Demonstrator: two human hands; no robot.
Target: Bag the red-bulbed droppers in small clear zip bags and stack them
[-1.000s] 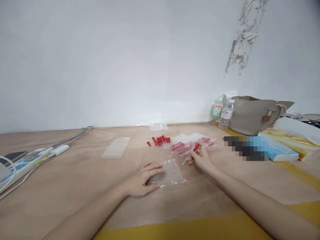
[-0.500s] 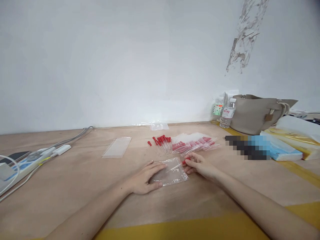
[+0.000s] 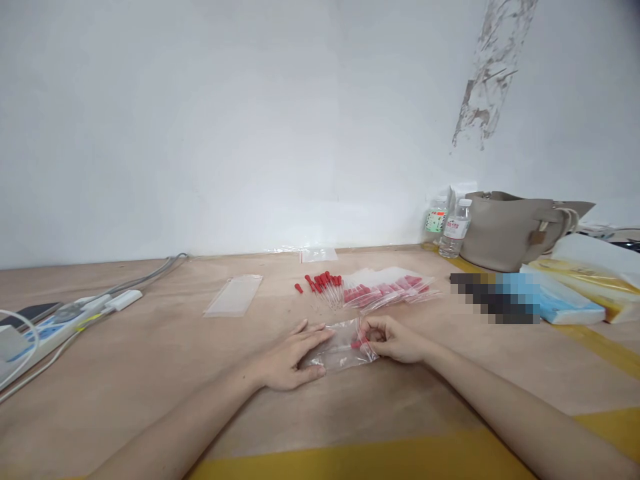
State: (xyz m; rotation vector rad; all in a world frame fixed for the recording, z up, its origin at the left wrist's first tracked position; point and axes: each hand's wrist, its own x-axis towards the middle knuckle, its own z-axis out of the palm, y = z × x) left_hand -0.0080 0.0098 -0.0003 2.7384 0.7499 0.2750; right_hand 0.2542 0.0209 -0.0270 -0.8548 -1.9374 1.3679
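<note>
red-capped dropper (image 3: 356, 344) pinched in right hand (image 3: 395, 339) grip, inside clear bag (image 3: 340, 353)

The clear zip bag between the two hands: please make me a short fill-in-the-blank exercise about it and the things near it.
1. The left hand lies flat on a clear zip bag, and the bag lies on the ____ table.
2. The right hand pushes a dropper with a ____ bulb into the bag.
3. Behind the bag, the loose droppers lie to the ____ of the filled bags.

Missing words: wooden; red; left
</note>
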